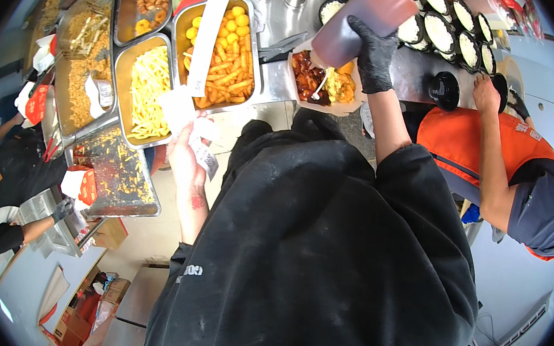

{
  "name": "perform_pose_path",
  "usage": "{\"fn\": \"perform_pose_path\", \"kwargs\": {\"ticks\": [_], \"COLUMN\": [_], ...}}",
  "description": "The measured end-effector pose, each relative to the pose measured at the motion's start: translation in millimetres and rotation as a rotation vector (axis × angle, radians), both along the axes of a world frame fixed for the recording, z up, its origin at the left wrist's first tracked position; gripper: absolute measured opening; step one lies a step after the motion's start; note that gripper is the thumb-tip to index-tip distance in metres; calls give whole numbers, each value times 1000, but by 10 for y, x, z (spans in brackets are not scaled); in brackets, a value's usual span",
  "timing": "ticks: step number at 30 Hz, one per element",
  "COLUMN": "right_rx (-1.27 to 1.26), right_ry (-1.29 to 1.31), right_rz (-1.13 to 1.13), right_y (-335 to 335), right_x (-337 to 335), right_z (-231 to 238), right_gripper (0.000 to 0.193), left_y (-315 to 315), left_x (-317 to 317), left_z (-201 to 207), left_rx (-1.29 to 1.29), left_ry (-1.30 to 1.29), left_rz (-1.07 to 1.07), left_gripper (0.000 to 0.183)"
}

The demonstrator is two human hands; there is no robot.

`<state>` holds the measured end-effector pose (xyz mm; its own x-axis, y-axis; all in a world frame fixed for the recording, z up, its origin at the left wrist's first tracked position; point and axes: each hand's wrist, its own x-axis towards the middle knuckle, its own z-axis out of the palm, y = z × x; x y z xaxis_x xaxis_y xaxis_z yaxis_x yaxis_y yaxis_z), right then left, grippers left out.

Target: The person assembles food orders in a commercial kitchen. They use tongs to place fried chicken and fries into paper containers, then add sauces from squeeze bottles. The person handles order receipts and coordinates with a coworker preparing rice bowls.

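Observation:
My right hand (374, 59), in a black glove, is closed round a squeeze bottle (362, 29) of reddish-brown sauce. The bottle tilts with its lower end over an open paper box (352, 106). Dark glazed pieces (309, 77) fill the box's left side, yellow food (340, 86) its right; a thin white stick or streak lies between them. My bare left hand (186, 158) is closed on white paper slips (202, 156), beside the metal tray of pale fries (149, 86). A long white paper strip (208, 45) lies across the tray of seasoned fries and yellow balls (236, 70).
Black tongs (283, 47) lie left of the box. Several black bowls of white food (439, 34) stand at the back right. A person in an orange vest (490, 142) works at right, near a black bowl (444, 89). Another person (16, 176) works at far left, beside a crumb-strewn tray (118, 175).

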<state>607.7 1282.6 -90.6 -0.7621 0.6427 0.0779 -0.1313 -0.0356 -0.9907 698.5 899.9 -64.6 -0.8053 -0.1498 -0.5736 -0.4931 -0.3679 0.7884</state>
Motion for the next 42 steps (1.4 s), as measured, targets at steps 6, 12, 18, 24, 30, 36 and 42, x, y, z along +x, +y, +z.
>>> {"fn": "perform_pose_path", "kwargs": {"ticks": [6, 12, 18, 24, 30, 36, 42], "right_rx": [13, -277, -881, -1137, -1141, -879, -876], "right_ry": [-139, -47, 43, 116, 127, 60, -37], "right_rz": [9, -62, 36, 61, 132, 500, 777], "right_y": [-47, 21, 139, 234, 248, 66, -399], "right_x": [269, 387, 445, 499, 361, 129, -413], "right_z": [189, 78, -57, -194, -108, 30, -515], "right_gripper": [60, 55, 55, 56, 62, 51, 37], "left_y": [-23, -12, 40, 84, 125, 134, 93], "left_x": [-20, -62, -93, -145, -161, -115, 6], "left_z": [19, 44, 121, 145, 220, 258, 319], "left_rx": [-10, -28, -39, -45, -45, 20, -5], "left_ry": [8, -14, 12, 6, 26, 34, 51], "left_rz": [-14, -41, -19, -28, -16, 34, 73], "left_gripper": [37, 34, 34, 32, 33, 30, 27]}}
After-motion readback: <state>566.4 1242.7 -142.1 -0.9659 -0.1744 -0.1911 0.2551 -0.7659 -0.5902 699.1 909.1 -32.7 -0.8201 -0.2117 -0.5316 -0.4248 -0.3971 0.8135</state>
